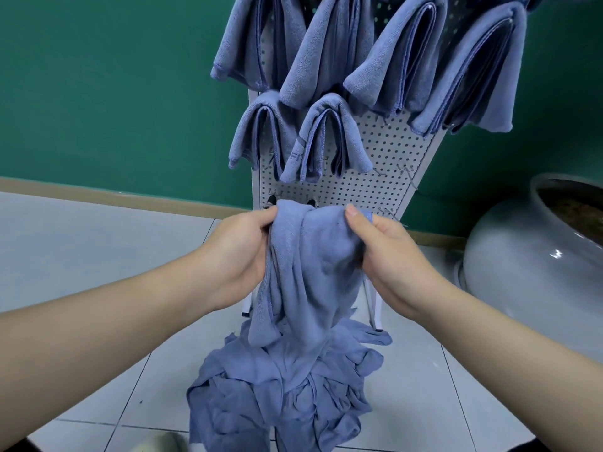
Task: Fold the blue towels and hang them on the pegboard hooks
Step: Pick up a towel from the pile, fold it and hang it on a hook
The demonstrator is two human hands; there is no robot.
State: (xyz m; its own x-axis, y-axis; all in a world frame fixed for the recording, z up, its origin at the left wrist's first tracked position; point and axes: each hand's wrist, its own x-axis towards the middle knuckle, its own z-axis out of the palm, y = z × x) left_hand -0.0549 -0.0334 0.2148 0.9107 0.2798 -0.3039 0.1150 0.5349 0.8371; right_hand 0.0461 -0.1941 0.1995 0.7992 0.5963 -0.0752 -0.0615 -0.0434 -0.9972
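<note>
Head view: gripped crumpled blue terry towel (306,262) with left hand (239,252) and right hand (388,252), both grips curled tight on cloth, before white perforated pegboard (385,151), above blue towel heap (287,386).

Six folded towels (313,60) hanging on one pegboard (385,158), four above and two lower left, one towel (306,262) held by two hands before its base, one heap (280,393) below it, one pot (535,256) to its right
</note>
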